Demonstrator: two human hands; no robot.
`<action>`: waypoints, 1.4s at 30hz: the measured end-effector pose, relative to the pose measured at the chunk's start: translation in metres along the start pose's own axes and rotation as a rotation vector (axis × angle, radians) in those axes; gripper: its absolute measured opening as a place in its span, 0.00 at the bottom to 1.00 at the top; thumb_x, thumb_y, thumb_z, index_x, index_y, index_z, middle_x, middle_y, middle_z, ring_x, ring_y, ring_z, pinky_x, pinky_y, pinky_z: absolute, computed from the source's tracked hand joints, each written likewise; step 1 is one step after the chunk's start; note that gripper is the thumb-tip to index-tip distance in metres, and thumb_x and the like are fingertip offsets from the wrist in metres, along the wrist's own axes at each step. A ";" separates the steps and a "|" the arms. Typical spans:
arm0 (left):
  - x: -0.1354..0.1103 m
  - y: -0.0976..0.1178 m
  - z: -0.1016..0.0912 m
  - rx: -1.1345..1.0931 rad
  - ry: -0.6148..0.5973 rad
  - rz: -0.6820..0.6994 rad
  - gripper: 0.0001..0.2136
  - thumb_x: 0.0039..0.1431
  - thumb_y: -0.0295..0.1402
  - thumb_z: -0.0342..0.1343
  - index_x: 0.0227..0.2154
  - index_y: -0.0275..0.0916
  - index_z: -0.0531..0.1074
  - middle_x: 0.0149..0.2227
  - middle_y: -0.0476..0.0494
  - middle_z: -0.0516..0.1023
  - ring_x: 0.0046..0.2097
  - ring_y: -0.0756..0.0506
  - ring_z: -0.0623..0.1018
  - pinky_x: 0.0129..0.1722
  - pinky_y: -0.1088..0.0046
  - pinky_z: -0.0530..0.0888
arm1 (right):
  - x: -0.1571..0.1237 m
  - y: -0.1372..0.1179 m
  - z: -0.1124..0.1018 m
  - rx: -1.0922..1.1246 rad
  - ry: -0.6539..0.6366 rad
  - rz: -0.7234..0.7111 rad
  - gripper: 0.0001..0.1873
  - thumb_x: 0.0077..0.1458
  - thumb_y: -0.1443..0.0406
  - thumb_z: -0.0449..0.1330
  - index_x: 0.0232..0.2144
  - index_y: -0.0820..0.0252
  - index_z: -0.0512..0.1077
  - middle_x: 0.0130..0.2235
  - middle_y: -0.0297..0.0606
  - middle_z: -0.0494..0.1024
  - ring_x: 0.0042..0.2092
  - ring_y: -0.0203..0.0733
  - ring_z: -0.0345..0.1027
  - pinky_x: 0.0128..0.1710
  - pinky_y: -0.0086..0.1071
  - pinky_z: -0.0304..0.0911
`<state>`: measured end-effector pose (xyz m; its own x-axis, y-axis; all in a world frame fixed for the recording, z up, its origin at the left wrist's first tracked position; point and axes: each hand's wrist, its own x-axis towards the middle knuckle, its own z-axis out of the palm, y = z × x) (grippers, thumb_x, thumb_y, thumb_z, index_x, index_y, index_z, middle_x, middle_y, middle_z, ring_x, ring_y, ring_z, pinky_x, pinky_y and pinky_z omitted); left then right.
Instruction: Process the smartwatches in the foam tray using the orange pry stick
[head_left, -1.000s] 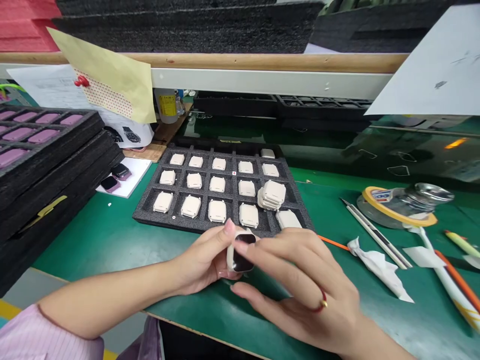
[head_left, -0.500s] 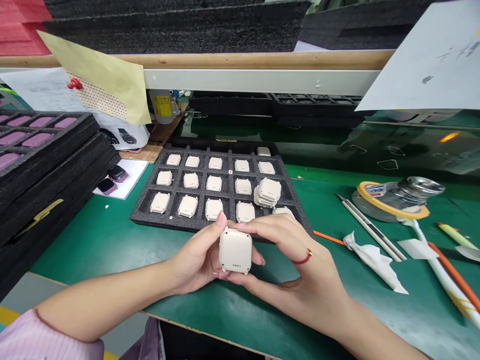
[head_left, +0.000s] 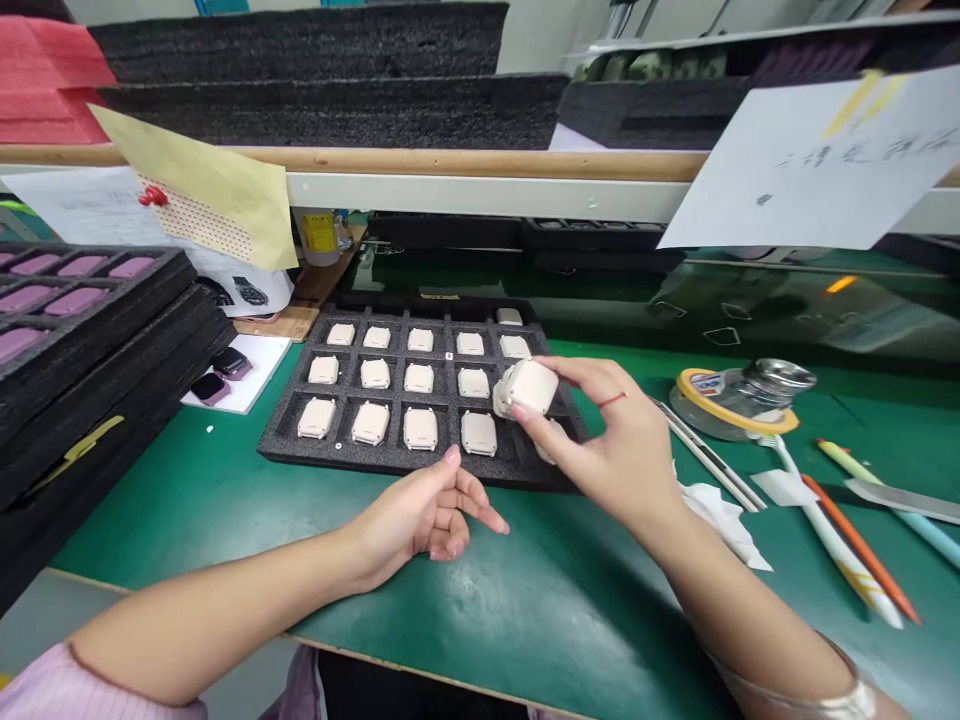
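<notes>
Between thumb and fingers, my right hand point(head_left: 626, 435) grips a cream smartwatch case point(head_left: 533, 386) at the right side of the black foam tray point(head_left: 300, 455). Stacked cream cases point(head_left: 504, 390) lie right beside or under it; whether they touch is unclear. My left hand point(head_left: 427, 515) rests near the tray's front edge, fingers loosely curled and apart, with nothing in it. Rows of cream watch cases, such as one in the front row point(head_left: 420, 428), sit singly in the tray's compartments. Another case point(head_left: 551, 440) is partly hidden behind my right hand.
Stacked foam trays with purple cases point(head_left: 82, 300) stand at left, near two dark-faced watches point(head_left: 210, 387) on a white pad. At right lie a glass jar point(head_left: 739, 395) ringed with yellow tape, a toothbrush point(head_left: 832, 530), crumpled tissue point(head_left: 724, 525) and pens. A shelf rail point(head_left: 465, 190) crosses above.
My right hand has carried the watch case from my left hand up and right to the stack at the tray. My left hand has let go. The camera view has shifted slightly.
</notes>
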<state>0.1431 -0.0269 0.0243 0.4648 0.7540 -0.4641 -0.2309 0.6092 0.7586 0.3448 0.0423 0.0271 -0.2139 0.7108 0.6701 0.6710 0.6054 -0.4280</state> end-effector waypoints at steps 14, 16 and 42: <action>0.002 -0.006 0.001 0.180 -0.001 0.046 0.28 0.51 0.61 0.60 0.31 0.35 0.69 0.33 0.40 0.81 0.21 0.55 0.67 0.22 0.77 0.60 | 0.092 -0.008 -0.011 -0.297 -0.926 0.062 0.25 0.44 0.61 0.71 0.47 0.55 0.79 0.40 0.41 0.85 0.43 0.54 0.79 0.41 0.37 0.71; 0.003 -0.008 -0.001 0.188 0.000 0.051 0.30 0.50 0.62 0.59 0.32 0.35 0.69 0.33 0.40 0.81 0.21 0.55 0.67 0.21 0.78 0.60 | 0.096 -0.014 -0.005 -0.355 -0.970 0.040 0.23 0.40 0.65 0.72 0.43 0.56 0.80 0.36 0.41 0.84 0.42 0.55 0.79 0.38 0.35 0.70; 0.021 -0.026 -0.005 0.293 -0.084 -0.025 0.31 0.40 0.67 0.58 0.25 0.40 0.64 0.26 0.48 0.72 0.23 0.53 0.61 0.27 0.72 0.56 | 0.206 0.043 0.111 -0.290 -0.819 0.151 0.19 0.65 0.58 0.61 0.55 0.59 0.70 0.56 0.44 0.74 0.52 0.47 0.73 0.50 0.47 0.72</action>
<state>0.1545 -0.0263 -0.0076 0.5393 0.7092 -0.4541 0.0320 0.5216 0.8526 0.2507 0.2545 0.0797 -0.4756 0.8765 -0.0745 0.8631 0.4486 -0.2317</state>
